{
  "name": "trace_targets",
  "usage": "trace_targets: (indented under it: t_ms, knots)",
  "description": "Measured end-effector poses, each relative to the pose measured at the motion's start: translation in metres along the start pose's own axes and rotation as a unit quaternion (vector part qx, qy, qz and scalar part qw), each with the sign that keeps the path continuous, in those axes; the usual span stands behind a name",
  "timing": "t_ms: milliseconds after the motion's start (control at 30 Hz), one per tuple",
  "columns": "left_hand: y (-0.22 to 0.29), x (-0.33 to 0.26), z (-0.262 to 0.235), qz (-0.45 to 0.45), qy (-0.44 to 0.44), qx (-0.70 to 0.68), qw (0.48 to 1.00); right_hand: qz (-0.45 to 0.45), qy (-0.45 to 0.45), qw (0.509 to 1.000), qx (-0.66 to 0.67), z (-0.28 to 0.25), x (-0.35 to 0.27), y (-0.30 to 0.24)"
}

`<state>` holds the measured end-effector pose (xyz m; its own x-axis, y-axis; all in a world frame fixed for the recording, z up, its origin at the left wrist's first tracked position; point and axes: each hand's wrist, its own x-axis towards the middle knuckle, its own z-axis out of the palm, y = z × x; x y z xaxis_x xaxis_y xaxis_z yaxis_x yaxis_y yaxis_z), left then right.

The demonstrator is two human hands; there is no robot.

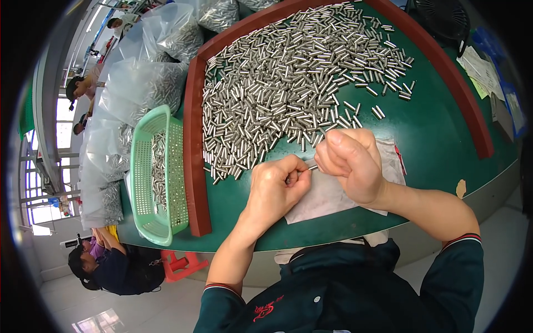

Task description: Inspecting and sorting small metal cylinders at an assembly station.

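Note:
My left hand (276, 187) is closed, thumb and forefinger pinching a small metal pin (313, 167) whose end sticks out toward the right. Beside it my right hand (353, 166) is curled into a fist with the thumb on top; whatever its fingers hold is hidden. Under both hands a pale cloth (319, 201) lies on the green tabletop (444, 133). Just beyond the hands spreads a big heap of short silvery metal pins (277, 83), with a few strays lying apart at its right side.
Red-brown rails (195, 150) border the heap. At left stands a green plastic basket (179, 194) with metal pieces inside, next to clear bags (158, 91) of similar pieces. A black fan (442, 19) and papers (481, 69) are far right. Another person (119, 266) sits at lower left.

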<state>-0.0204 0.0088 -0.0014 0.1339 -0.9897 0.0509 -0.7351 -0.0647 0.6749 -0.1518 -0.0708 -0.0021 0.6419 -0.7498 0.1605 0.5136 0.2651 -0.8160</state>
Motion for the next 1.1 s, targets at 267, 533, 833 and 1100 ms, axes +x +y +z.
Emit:
trace_targets:
  t_ms: [267,533,833,1100]
  knots:
    - [-0.021,0.005,-0.018,-0.197,-0.105,-0.707,0.671,0.036,-0.001,0.998,0.049,-0.005,0.000,-0.001]
    - [-0.022,0.007,-0.022,-0.212,-0.113,-0.753,0.613,0.037,-0.004,0.997,0.071,-0.005,0.004,0.000]
    - [-0.028,0.007,-0.031,-0.056,-0.074,-0.902,0.422,0.046,0.000,0.995,0.090,-0.004,0.004,-0.001]
    - [-0.024,0.007,-0.020,-0.165,-0.091,-0.880,0.436,0.052,0.003,0.995,0.083,-0.004,0.003,-0.003]
